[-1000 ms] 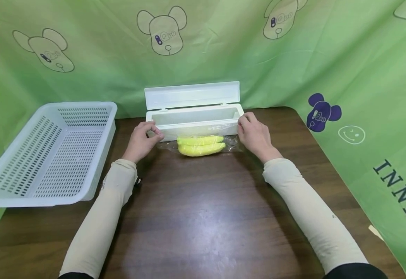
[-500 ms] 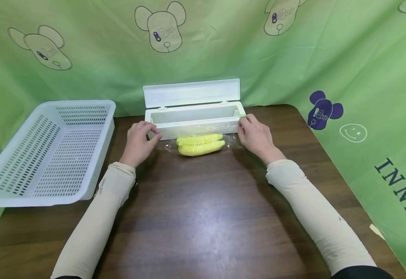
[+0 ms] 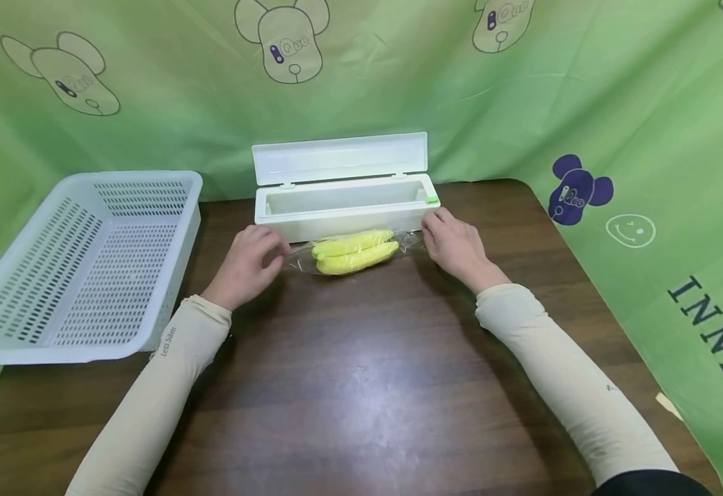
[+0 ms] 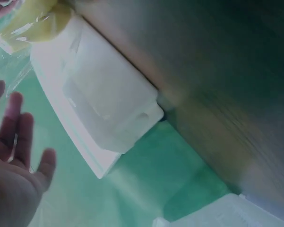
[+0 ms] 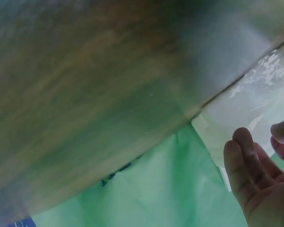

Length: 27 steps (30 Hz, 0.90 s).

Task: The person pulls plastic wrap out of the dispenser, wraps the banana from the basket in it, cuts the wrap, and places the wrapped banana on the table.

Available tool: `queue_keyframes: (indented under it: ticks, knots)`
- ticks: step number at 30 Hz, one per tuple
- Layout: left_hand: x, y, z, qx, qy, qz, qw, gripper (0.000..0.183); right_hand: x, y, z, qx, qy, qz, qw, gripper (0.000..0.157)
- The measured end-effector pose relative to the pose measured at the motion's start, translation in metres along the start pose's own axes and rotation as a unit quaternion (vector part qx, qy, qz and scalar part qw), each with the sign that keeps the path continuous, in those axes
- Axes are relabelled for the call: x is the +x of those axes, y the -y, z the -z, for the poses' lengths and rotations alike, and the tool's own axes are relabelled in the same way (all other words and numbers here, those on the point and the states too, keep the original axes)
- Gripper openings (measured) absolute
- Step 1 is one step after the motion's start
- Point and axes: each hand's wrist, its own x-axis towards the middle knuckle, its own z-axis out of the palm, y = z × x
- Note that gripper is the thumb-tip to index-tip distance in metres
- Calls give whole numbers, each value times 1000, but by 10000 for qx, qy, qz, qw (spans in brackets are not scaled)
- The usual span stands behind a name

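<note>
Yellow bananas lie on the table in clear plastic wrap, just in front of a long white wrap dispenser box whose lid stands raised. My left hand pinches the wrap at its left end, beside the box's front left corner. In the left wrist view that hand has its other fingers loosely spread, and film stretches close to its thumb. At the right end, my right hand pinches the film's edge near the box's right corner. Thumb and forefinger of the right hand come together in the right wrist view.
A pale blue perforated plastic basket stands at the left of the brown wooden table. Behind the box hangs a green printed curtain, which also runs down the right side. A small green tab shows at the box's right end.
The left hand has shifted slightly down with the wrap's left end, and the film has come away from the box front. The bananas are tilted a little more. The right hand has barely moved.
</note>
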Motion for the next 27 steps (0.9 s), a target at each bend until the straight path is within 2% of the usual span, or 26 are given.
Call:
queue_keyframes:
  ticks: [3,6,10,15,18,22,25,27]
  knots:
    - [-6,4,0,87,140,-378,9991,19,1,0,-3,-114,347,179,9992,4]
    - [-11,7,-1,237,313,-618,9973,19,1,1,-5,-303,813,307,9958,3]
    - [-14,10,-2,477,508,-801,9943,18,4,5,-7,-524,1335,381,9889,7]
    - [-12,9,-3,754,599,-927,9910,19,9,10,-12,-716,1653,397,9828,10]
    - [-11,9,-5,798,652,-874,9908,19,11,12,-15,-800,1775,304,9804,8]
    - [-11,10,-6,602,771,-533,9938,19,13,14,-12,-657,1997,36,9776,9]
    - [-13,11,-3,285,802,-201,9962,23,13,12,-6,-170,2109,-393,9766,14]
    - [-14,11,-1,41,749,-15,9972,27,12,9,0,229,2021,-789,9759,20]
